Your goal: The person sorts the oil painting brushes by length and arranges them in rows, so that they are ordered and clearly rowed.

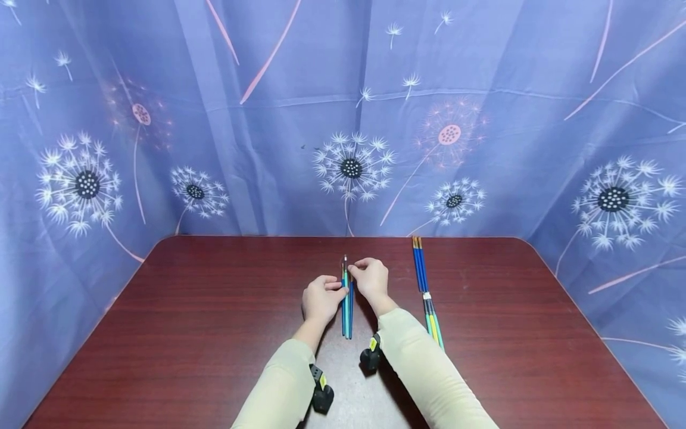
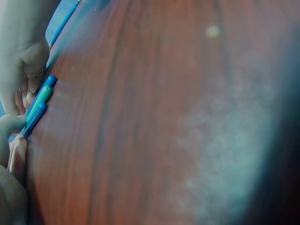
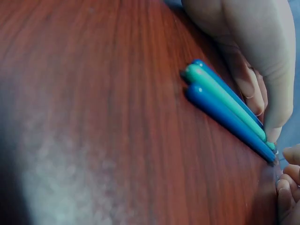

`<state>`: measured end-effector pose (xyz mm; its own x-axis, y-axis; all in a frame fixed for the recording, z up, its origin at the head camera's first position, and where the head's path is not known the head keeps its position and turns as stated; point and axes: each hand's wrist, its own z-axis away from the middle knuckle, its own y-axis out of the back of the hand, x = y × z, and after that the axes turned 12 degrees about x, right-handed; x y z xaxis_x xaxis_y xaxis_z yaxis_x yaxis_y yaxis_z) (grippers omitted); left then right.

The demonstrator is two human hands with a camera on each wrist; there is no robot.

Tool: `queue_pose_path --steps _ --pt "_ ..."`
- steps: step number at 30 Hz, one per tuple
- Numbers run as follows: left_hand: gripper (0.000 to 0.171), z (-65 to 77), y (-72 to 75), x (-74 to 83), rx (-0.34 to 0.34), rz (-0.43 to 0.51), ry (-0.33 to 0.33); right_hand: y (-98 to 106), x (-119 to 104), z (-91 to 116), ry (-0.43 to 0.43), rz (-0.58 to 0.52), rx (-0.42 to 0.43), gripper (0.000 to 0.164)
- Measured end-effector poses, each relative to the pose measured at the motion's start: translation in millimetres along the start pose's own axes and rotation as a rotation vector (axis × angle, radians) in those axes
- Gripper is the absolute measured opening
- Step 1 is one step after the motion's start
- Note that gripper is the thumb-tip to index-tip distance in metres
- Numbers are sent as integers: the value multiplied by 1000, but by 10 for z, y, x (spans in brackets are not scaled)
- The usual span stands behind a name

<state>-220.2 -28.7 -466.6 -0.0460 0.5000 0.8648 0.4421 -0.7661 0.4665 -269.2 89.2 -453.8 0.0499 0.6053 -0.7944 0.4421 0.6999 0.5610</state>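
Three thin paintbrushes lie close together at mid-table, handle ends toward me: a teal paintbrush (image 1: 346,325) between two blue ones, the left blue paintbrush (image 3: 220,82) and the right blue paintbrush (image 3: 229,123). From the left, my left hand (image 1: 320,302) pinches the group, its thumb laid across the handles. Farther up, on the right side, my right hand (image 1: 372,280) pinches near the bristle end of the right blue paintbrush with thumb and forefinger. Its fingertips cover that brush's tip. In the right wrist view, the left thumb rests against the teal handle.
Blue paintbrushes (image 1: 421,268) lie at the back right of the dark red wooden table (image 1: 214,333). Nearer me, green and yellow paintbrushes (image 1: 433,325) lie end to end with them, partly hidden by my right sleeve. A blue dandelion-print curtain (image 1: 268,149) surrounds the table's back and sides.
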Motion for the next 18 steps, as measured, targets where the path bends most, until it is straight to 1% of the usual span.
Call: queue_pose_path --steps 7,14,18 --pt "34 -6 -10 -13 3 -3 2 -49 2 25 10 33 9 17" --pt "34 0 -7 -2 0 5 7 -72 -15 43 -2 78 6 16" --pt "34 2 -2 -4 -1 12 10 -76 -6 32 11 104 3 14"
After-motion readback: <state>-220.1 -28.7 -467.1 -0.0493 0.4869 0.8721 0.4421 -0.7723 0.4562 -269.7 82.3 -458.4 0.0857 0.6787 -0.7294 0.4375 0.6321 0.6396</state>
